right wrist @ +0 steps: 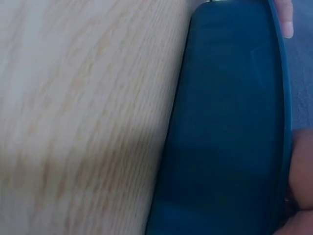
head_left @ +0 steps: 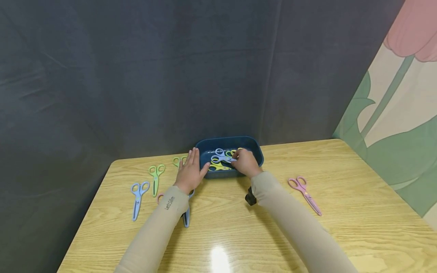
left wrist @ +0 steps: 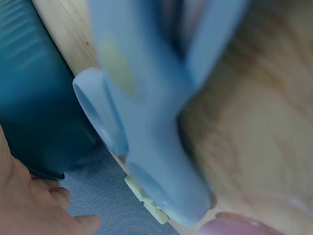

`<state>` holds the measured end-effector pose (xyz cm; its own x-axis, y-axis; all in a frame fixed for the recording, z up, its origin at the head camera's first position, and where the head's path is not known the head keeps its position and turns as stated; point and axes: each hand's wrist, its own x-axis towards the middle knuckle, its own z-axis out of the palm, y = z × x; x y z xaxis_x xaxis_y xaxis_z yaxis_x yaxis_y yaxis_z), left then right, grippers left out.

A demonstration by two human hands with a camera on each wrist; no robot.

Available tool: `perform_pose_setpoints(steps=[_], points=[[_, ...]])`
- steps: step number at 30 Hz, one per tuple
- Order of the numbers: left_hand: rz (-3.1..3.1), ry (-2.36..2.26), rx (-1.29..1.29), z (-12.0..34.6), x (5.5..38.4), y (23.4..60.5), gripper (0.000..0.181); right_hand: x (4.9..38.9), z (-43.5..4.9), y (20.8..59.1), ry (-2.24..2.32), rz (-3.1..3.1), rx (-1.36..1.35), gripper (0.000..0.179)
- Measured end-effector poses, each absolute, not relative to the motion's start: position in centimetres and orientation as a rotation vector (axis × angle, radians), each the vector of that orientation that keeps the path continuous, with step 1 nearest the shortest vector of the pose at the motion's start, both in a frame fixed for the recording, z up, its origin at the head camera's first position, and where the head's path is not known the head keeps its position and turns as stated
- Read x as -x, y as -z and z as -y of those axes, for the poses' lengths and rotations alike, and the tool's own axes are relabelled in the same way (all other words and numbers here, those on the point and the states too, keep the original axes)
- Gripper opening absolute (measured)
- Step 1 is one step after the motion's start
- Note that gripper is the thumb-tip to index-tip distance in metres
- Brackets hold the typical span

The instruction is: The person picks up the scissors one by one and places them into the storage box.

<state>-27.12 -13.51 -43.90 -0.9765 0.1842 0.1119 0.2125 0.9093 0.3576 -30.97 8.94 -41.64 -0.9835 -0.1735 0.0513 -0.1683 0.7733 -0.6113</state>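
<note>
A dark blue bin (head_left: 206, 175) stands at the table's back edge, with several scissors inside. My left hand (head_left: 190, 172) has its fingers straight and rests against the bin's left end; this hand (left wrist: 34, 200) also shows beside the bin in the left wrist view. Over the bin, my right hand (head_left: 247, 163) pinches light blue scissors (head_left: 223, 157) near their blades, handles pointing left. Yellow scissors (head_left: 220, 167) lie beneath them, and green handles (head_left: 229, 153) show behind. The right wrist view has the bin's outer wall (right wrist: 230, 107) in front, hiding the scissors; part of my right hand (right wrist: 301, 171) appears at its rim.
Left on the wooden table (head_left: 218, 216) lie blue scissors (head_left: 137, 199) and green scissors (head_left: 155, 180). Other green (head_left: 176, 161), pink (head_left: 159, 197) and blue scissors (head_left: 186, 218) are partly hidden by my left arm. Pink scissors (head_left: 305, 195) lie at right. A dark curtain (head_left: 218, 76) hangs behind.
</note>
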Motion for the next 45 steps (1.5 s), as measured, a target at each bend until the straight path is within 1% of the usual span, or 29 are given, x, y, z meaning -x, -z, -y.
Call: perform_pose_setpoints(steps=[6,12,21,32,45], points=[[3.002,0.568,0.31,13.37,27.04,43.76,0.079,30.91,-8.8,41.5,0.894,-2.963,0.255,0.011],[2.999,0.564,0.305,13.26,27.04,43.53,0.079,30.81,-8.66,41.32,0.827,-2.955,0.255,0.011],[3.005,0.573,0.311,13.37,26.94,43.57,0.078,30.73,-8.24,41.25,0.763,-2.926,0.169,0.011],[2.998,0.568,0.314,13.56,27.08,43.79,0.079,30.86,-8.02,41.52,0.751,-2.931,0.14,0.008],[2.976,0.595,0.321,13.58,27.24,44.14,0.079,30.87,-7.93,41.64,0.757,-2.923,0.122,0.009]])
